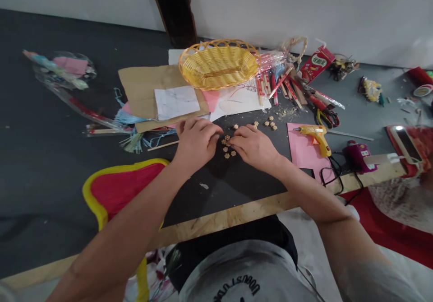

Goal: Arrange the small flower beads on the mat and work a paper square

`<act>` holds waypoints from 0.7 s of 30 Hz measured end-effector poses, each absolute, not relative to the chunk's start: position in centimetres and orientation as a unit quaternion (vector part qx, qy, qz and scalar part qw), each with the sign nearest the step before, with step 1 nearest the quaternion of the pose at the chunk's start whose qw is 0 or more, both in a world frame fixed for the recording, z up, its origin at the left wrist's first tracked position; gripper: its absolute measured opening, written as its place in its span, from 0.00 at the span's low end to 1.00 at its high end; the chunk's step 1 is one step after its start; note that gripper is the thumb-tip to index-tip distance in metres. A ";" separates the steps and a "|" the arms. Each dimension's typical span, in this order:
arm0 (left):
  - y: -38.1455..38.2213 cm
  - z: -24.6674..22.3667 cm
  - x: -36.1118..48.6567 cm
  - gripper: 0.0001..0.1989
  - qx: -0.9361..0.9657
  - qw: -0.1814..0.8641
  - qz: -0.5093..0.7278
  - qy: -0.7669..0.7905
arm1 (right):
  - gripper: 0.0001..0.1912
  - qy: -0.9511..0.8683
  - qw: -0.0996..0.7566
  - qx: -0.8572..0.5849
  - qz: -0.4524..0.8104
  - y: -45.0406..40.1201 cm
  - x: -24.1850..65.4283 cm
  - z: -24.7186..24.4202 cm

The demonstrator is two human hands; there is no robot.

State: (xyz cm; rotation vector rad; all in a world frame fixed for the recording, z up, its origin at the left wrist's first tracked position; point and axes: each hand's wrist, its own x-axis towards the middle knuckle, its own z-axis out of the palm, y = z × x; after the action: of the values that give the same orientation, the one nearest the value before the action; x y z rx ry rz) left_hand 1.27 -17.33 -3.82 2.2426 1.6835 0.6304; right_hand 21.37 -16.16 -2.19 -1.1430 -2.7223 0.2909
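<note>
At the far left of the bench, we have a clear plastic bag holding pink and blue paper. Nearer the front edge, a red cloth shape with a yellow border lies beneath our left forearm. Toward the back, a sheet of brown paper sits under a white sketched sheet, with blue tassels beside it. A thin wooden stick lies just left of our left hand.

Our left hand and right hand are together near the middle of the bench, fingers pointing toward each other. Between them, and just in front of them, lie small tan flower pieces. We cannot tell whether either hand is pinching one. A few more of the pieces are scattered toward the back, up and to the right of our hands.

Behind them, a yellow woven basket rests on the papers near the back edge. To its right are a bundle of wooden sticks and red-handled pliers. A yellow glue gun lies on a pink card. Farther right sits a purple box, and a phone in a red case is at the right end.
</note>
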 end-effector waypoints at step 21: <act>-17.8 -3.9 0.8 0.21 0.859 0.168 0.146 0.462 | 0.14 -0.887 0.108 -0.434 0.114 -19.8 24.2 -2.1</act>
State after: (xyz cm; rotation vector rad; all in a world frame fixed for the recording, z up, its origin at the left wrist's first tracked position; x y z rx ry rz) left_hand 0.83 -17.77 -3.85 2.4424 1.3145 0.4146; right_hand 24.25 -19.77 -2.11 -1.2778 -2.6096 0.3347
